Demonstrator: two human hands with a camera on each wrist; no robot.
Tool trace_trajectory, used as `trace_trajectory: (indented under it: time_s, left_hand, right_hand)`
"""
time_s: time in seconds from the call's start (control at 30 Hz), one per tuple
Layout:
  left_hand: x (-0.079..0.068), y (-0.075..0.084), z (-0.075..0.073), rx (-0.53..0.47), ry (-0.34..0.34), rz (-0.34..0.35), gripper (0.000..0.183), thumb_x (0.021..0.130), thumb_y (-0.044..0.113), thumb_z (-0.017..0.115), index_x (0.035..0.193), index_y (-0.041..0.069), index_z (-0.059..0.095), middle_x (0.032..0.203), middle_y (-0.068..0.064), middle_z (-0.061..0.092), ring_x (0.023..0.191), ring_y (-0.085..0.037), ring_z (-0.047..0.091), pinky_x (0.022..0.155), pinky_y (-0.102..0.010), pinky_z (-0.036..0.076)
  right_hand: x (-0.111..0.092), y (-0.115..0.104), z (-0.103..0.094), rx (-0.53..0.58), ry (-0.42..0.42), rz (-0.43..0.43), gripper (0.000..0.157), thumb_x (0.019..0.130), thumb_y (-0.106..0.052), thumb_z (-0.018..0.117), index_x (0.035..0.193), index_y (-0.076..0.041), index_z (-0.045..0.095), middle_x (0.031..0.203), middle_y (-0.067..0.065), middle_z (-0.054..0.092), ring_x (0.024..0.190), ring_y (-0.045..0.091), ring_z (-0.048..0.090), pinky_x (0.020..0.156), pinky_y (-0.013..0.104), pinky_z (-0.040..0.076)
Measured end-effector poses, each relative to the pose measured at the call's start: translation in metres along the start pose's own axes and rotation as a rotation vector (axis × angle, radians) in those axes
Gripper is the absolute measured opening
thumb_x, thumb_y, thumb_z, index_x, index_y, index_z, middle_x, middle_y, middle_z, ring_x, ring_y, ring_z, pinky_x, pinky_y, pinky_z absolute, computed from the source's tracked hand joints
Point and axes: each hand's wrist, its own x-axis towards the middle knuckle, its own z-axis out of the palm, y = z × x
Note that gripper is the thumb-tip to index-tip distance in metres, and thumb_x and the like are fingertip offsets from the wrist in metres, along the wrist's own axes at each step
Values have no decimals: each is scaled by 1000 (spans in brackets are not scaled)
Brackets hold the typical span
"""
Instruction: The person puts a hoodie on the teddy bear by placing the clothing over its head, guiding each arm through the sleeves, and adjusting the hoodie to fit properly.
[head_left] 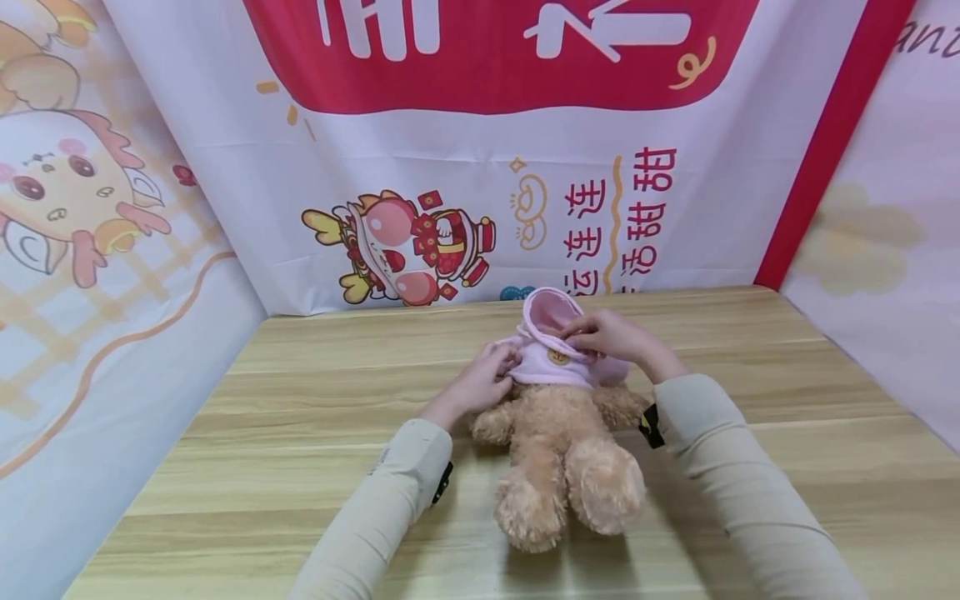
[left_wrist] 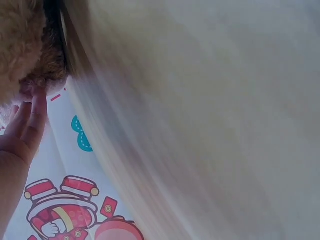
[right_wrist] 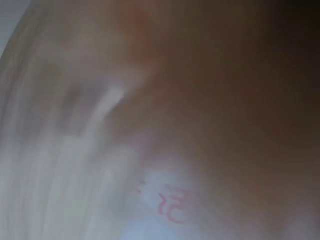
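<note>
A light-brown teddy bear [head_left: 555,425] lies on the wooden table, its feet towards me. Its head is not visible; a pink top [head_left: 543,367] with a round yellow patch covers its upper end, and the top's rimmed opening gapes at the far side. My left hand [head_left: 483,379] grips the left side of the top, beside the bear's arm. In the left wrist view, fingertips reach under brown fur [left_wrist: 22,50] and pink cloth. With thumb and fingers, my right hand [head_left: 611,335] pinches the rim of the opening. The right wrist view is too blurred to show the grip.
The wooden table [head_left: 337,392] reaches back to a white printed cloth [head_left: 465,137] with red lettering and cartoon figures. More printed cloth [head_left: 97,275] hangs on the left, and a pale cloth [head_left: 870,275] on the right. Each wrist carries a black strap [head_left: 651,427].
</note>
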Motion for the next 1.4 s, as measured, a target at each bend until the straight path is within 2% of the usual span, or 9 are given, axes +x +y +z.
trace_trajectory:
  time_s: [0.13,0.23,0.43,0.6,0.7,0.83,1.03,1.2,1.4]
  left_hand:
    - [1,0,2,4,16,7,26,87,-6,54,113,-1,53,122,-24,47,118,-36,53,102,-43,47]
    - [2,-1,3,3,26,5,25,87,-6,55,111,-1,53,121,-23,48,116,-35,55,100,-42,48]
    - [3,0,4,34,59,30,22,88,-5,57,108,2,56,119,-21,51,112,-33,57,98,-41,50]
    - [3,-2,4,47,90,70,23,86,-6,56,108,2,57,117,-21,53,108,-33,58,95,-43,51]
    - [3,-2,4,52,108,86,23,86,-7,56,107,2,59,113,-20,54,105,-32,58,94,-43,51]
    - [4,1,4,85,109,79,25,84,-7,56,107,1,59,109,-20,54,103,-32,57,93,-43,51]
    - [4,3,-6,142,45,-3,18,82,-6,60,99,1,62,104,-16,58,97,-28,59,88,-41,52]
    - [0,-2,-16,124,-61,23,13,82,-5,61,94,0,64,98,-15,63,95,-26,60,87,-36,52]
    - [-7,-9,-21,88,-169,21,18,83,-3,61,100,-1,67,96,-14,67,91,-22,59,84,-28,50]
  right_hand:
    - [2,-3,1,-75,13,6,25,95,-8,55,114,3,67,60,1,56,52,7,48,51,21,42]
    - [2,-5,1,-117,12,-6,25,93,-9,58,114,3,67,69,8,64,56,7,50,54,21,43]
    - [1,-11,1,-195,-24,-79,35,87,-7,65,120,2,63,104,19,69,79,17,62,74,29,53]
    - [4,-23,5,-285,-41,-178,35,88,-1,59,123,-1,62,114,19,67,101,32,64,90,41,53]
    - [5,-26,9,-333,4,-172,30,90,-2,58,118,-3,66,112,18,69,102,33,64,92,43,51]
    - [4,-26,17,-326,138,-85,32,84,5,58,111,-5,70,110,16,70,103,34,64,95,45,50]
    - [4,-19,21,-340,327,0,29,76,4,57,96,-6,75,97,16,73,94,35,65,87,47,51]
    - [5,-14,21,-292,437,47,18,81,0,59,89,-3,75,93,15,72,89,32,65,83,46,51]
    - [10,-11,24,-299,480,16,11,84,-6,65,87,-3,74,91,15,72,88,33,65,82,46,50]
